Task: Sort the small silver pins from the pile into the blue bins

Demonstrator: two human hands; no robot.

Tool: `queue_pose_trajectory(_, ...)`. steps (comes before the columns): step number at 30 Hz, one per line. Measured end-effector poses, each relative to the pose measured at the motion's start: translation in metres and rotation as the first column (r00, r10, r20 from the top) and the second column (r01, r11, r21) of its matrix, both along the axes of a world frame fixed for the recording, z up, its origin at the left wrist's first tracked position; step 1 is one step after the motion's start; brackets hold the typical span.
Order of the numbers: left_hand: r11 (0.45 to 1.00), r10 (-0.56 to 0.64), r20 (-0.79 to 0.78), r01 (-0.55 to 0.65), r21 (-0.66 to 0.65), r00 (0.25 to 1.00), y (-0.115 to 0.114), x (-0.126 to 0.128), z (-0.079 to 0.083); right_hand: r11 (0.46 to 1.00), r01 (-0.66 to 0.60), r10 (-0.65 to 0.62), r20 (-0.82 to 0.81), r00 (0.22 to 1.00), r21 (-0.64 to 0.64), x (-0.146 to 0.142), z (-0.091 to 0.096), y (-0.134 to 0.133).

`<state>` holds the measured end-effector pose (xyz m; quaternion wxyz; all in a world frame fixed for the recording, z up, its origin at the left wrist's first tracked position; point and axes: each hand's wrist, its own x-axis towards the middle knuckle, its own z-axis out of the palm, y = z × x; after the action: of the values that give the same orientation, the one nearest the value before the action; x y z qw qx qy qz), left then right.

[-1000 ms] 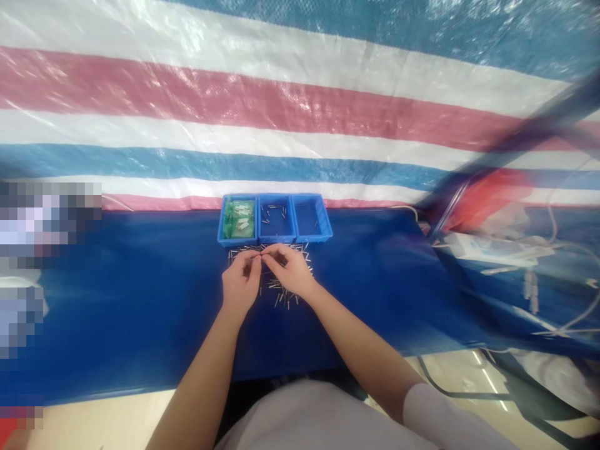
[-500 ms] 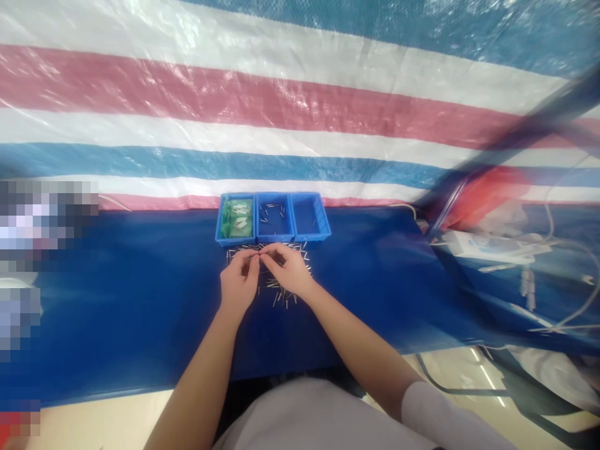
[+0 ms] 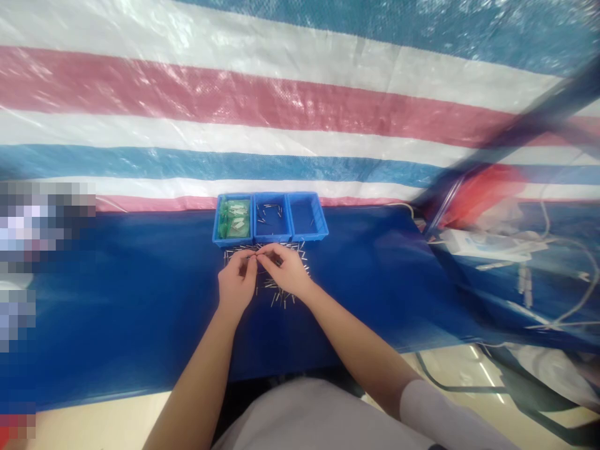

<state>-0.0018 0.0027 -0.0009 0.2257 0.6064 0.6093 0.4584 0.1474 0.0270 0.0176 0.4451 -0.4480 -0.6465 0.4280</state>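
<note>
My left hand (image 3: 238,279) and my right hand (image 3: 287,267) meet at the fingertips, both closed in a pinch. What they hold between them is too small to make out. Under and around them lies a spread of thin metal pins (image 3: 281,294), partly hidden by my hands. Just beyond stand three blue bins side by side. The left bin (image 3: 233,241) contains a green bag (image 3: 225,219) with pale slim pieces on it. Several thin pins lie in the middle bin (image 3: 272,238). In the right bin (image 3: 308,237) a single small piece shows.
A blue covered table (image 3: 131,300) runs across the view, with a striped plastic sheet (image 3: 262,100) behind it. To the right are a white box-like item (image 3: 492,245), cables (image 3: 585,306) and a red bag (image 3: 487,194). At the far left, items are blurred out.
The view has shifted very slightly, so the bins and hands sit a little further left. Both hands keep the same pinch.
</note>
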Motion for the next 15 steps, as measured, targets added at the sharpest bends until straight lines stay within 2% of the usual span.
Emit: queue_pose_trajectory(15, 1.000, 0.002, -0.024, -0.002, -0.004, 1.000, -0.0007, 0.0003, 0.0026, 1.000, 0.002, -0.002, -0.023, 1.000, -0.007, 0.0003, -0.0014, -0.0004)
